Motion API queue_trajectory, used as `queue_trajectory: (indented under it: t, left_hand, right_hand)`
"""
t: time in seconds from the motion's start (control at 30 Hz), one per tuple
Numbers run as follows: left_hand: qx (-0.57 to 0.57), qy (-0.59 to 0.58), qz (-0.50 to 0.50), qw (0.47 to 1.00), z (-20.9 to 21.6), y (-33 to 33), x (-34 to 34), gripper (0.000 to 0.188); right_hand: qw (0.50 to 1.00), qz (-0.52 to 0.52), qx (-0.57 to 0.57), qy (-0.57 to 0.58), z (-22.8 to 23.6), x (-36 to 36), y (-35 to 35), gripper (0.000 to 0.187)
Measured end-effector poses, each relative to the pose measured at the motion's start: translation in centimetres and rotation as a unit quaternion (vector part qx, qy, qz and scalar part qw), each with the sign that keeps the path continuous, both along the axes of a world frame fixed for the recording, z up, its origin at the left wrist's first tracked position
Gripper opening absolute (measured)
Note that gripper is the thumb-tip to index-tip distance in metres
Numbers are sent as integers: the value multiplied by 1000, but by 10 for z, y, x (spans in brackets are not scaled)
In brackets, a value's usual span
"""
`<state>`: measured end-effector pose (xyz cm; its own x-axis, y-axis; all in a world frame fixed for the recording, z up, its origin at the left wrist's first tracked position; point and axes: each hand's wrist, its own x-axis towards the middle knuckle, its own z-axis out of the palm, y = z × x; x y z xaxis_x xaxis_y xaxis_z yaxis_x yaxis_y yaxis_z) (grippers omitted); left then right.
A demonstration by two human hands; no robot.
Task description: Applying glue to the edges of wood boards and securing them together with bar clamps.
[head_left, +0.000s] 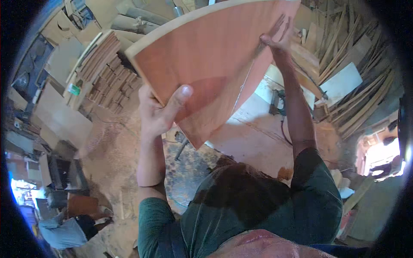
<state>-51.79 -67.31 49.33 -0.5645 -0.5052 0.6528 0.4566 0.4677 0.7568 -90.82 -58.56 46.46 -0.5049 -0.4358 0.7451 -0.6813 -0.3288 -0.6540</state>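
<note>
Okay, my left fingers (176, 102) grip a reddish-brown panel (202, 56), upper middle of frame, thumb on its face. My right fingers (267, 40) touch its upper right, can't tell if they're gripping. Stacked wood pieces (109, 84) sit upper left, long thin strips (365, 109) upper right.

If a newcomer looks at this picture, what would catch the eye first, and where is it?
Probably the large reddish-brown wooden board with its pale curved edge, at top middle: the left hand grips its lower left and the right hand touches its upper right. Next, the stack of wood pieces at upper left and the long wood strips at upper right may stand out.
</note>
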Motion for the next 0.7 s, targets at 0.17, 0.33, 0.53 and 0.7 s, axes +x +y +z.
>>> queue_trajectory:
  t: [0.17, 0.33, 0.53, 0.7]
  left_hand:
    - [24, 45, 64, 997, -10, 6, 4, 30]
    - [79, 21, 117, 990, -33, -6, 21, 60]
    - [121, 2, 108, 987, -49, -27, 48, 70]
    - [130, 22, 80, 988, -48, -28, 55, 70]
  right_hand:
    - [985, 42, -124, -116, -31, 33, -11, 145]
    - [996, -44, -34, -71, -54, 23, -11, 150]
    - [992, -60, -46, -97, -75, 28, -6, 142]
    - [991, -56, -39, -115, -90, 30, -6, 141]
